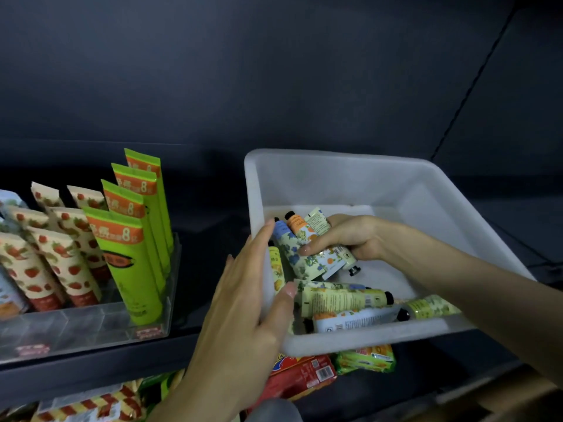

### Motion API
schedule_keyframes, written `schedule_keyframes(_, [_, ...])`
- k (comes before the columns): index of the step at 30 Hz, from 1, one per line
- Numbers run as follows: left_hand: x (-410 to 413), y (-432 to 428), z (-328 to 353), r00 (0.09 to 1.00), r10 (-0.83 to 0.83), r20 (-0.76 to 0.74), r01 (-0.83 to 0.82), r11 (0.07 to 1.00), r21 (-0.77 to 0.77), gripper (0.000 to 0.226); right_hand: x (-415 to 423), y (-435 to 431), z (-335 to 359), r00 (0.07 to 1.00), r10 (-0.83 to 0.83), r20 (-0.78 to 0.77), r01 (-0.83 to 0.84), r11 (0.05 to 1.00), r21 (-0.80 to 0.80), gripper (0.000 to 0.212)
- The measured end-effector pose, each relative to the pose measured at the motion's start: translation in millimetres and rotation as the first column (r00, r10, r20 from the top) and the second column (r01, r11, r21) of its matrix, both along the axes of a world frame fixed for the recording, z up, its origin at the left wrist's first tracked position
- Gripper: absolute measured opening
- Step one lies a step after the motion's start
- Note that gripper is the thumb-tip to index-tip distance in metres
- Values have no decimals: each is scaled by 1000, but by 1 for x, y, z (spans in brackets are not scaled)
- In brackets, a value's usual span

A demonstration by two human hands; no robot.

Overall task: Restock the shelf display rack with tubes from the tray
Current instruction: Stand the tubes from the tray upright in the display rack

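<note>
A white plastic tray (350,175) sits tilted on the dark shelf at the right, with several small floral tubes (344,300) lying in it. My left hand (243,300) grips the tray's left wall, thumb inside and fingers outside. Inside the tray, my right hand (350,236) grips a bunch of tubes (307,248), blue-flowered and orange-flowered ones among them. The clear display rack (91,324) stands at the left. It holds rows of upright strawberry-print tubes (61,257) and green tubes (134,254).
The rack's right end lies close to the tray, with a dark gap of shelf (207,263) between them. On a lower shelf lie red (304,376) and green snack packets (365,360). The shelf's back wall is dark.
</note>
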State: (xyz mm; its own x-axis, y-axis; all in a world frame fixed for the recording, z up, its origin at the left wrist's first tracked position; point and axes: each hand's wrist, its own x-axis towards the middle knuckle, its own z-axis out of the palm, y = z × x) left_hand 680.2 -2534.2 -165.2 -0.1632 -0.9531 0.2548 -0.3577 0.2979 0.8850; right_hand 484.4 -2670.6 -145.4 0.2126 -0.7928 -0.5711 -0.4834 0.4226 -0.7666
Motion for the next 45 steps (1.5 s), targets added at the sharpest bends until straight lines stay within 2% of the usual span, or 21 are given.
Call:
schedule_keyframes(7, [-2, -5, 1, 995, 1, -96, 5, 998, 62, 63, -15, -7, 21, 997, 66, -47, -68, 997, -33, 24])
schedule_keyframes(12, [-3, -19, 6, 974, -6, -226, 47, 983, 177, 60, -21, -6, 46, 987, 69, -147, -85, 991, -107, 26])
schedule_keyframes(16, [-5, -29, 6, 964, 19, -265, 39, 976, 214, 60, -24, -4, 57, 984, 64, -165, -87, 986, -142, 23])
schedule_keyframes(20, [-6, -38, 9, 975, 48, -216, -2, 979, 205, 61, -25, -2, 66, 995, 26, -98, -44, 981, -189, 32])
schedule_keyframes(23, [-7, -40, 11, 977, 54, -205, -11, 978, 206, 61, -18, -6, 70, 1000, -7, -24, 2, 978, -208, 27])
schedule_keyframes(29, [8, -51, 10, 958, 110, -264, -56, 977, 205, 55, 0, -21, 74, 1000, -18, -23, 13, 985, -173, 22])
schedule_keyframes(34, [14, -49, 19, 973, 140, -186, -104, 976, 192, 52, 7, -19, 86, 1000, -13, -19, 9, 981, -194, 19])
schedule_keyframes(37, [14, -41, 24, 984, 160, -78, -151, 983, 108, 57, 3, -4, 96, 1000, -23, -5, 21, 968, -251, 21])
schedule_keyframes(40, [11, -25, 35, 995, 95, -11, -95, 994, -59, 73, 1, 17, 104, 999, -36, 32, 44, 954, -296, 21])
schedule_keyframes(43, [9, -14, 55, 997, 29, -69, -33, 997, -67, 77, 4, 41, 110, 995, -11, 95, 41, 946, -322, 30])
schedule_keyframes(45, [10, -9, 67, 976, 2, -220, -3, 1000, -1, 75, 13, 59, 114, 990, 28, 140, 22, 940, -341, 35])
